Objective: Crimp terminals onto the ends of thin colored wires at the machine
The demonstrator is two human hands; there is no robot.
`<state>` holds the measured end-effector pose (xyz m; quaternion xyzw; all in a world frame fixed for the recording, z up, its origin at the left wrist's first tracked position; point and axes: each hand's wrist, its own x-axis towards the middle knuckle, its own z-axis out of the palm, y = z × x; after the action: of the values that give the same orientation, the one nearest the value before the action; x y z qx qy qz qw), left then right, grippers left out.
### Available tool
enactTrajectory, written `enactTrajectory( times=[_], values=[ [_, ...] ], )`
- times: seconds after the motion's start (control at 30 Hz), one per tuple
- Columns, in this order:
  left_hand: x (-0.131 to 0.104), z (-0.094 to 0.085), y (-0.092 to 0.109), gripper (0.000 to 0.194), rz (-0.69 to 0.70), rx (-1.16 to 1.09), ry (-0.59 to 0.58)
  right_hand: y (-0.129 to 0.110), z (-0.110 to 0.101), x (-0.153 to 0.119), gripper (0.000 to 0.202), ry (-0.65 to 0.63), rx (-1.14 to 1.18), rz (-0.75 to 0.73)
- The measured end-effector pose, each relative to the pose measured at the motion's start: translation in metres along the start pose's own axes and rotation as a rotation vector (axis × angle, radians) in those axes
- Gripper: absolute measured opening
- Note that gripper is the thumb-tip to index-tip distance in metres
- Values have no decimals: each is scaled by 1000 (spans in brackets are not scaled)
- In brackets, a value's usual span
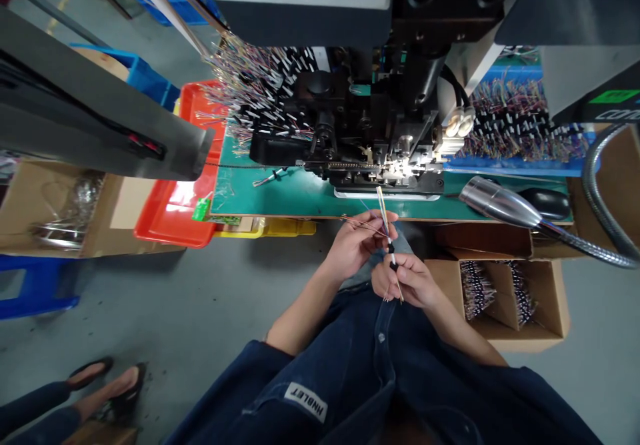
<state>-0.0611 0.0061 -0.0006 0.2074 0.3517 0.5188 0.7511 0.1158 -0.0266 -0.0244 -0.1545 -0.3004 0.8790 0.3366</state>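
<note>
Between my two hands, in front of the table edge, is a short cable (391, 253) with a black and white sheath and thin coloured wires fanned out at both ends. My left hand (354, 241) pinches the loose wires at the cable's upper end, some of them spread to the left. Around the black lower part of the sheath, my right hand (404, 277) is closed, and wire ends poke out below it. Just beyond the upper wire tips stands a black crimping machine (370, 158), lit brightly at its working point. Another short cable (273, 177) lies on the green table mat (295, 198).
Bundles of similar cables (270, 91) are heaped behind the machine at left, and more fill a blue tray (525, 165) at right. A metal gooseneck lamp (495, 201) reaches in from the right. A red tray (175, 215) and cardboard boxes (543, 338) flank the table. Another person's feet (113, 385) show lower left.
</note>
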Motion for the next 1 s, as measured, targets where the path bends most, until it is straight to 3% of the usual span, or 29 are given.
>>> enactTrajectory(
  times=[0.33, 0.47, 0.63, 0.73, 0.83, 0.9, 1.0],
  values=[
    [-1, 7, 6, 51, -22, -4, -45, -1, -2, -1, 39, -103, 95, -50],
    [-5, 6, 12, 47, -7, 48, -101, -3, -13, -4, 37, -107, -45, -69],
    [-11, 4, 9, 36, 50, 124, -4, -16, -32, -11, 34, 2, -417, -20],
    [-15, 5, 5, 35, 118, 224, 87, -34, -37, -11, 24, 83, -637, -75],
    [-18, 8, 5, 33, 152, 327, 144, -55, -28, -2, 28, 270, -719, -237],
    [-17, 9, 5, 32, 173, 394, 161, -67, -16, 8, 20, 372, -796, -334],
    [-16, 10, 6, 29, 234, 519, 191, -80, 4, 24, 4, 359, -929, -427]
  ],
)
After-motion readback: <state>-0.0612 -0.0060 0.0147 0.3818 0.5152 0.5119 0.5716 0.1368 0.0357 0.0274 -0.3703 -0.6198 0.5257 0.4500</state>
